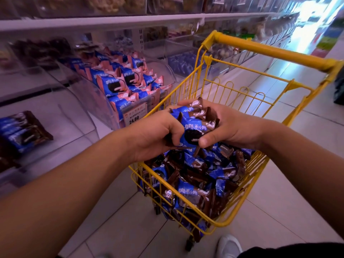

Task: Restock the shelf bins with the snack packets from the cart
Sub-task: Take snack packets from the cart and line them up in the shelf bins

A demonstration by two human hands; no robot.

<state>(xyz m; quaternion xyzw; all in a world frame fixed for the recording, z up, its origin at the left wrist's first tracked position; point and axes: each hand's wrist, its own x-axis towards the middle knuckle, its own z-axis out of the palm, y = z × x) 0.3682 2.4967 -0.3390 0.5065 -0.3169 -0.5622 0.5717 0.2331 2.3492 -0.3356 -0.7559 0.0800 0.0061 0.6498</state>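
Blue-and-brown snack packets point(193, 125) sit bunched between both hands above the yellow cart point(242, 216). Left hand point(158, 136) and right hand point(229, 127) each curl around the bundle. Leftward and forward of the left hand lies the matching bin point(89, 127), nearer that hand.

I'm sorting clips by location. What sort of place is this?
Most likely a shop's snack aisle: clear shelf bins full of packets, a price tag on one, and a yellow cart loaded with more packets.

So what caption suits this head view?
Both hands lift a bunch of snack packets from the yellow cart beside shelf bins.
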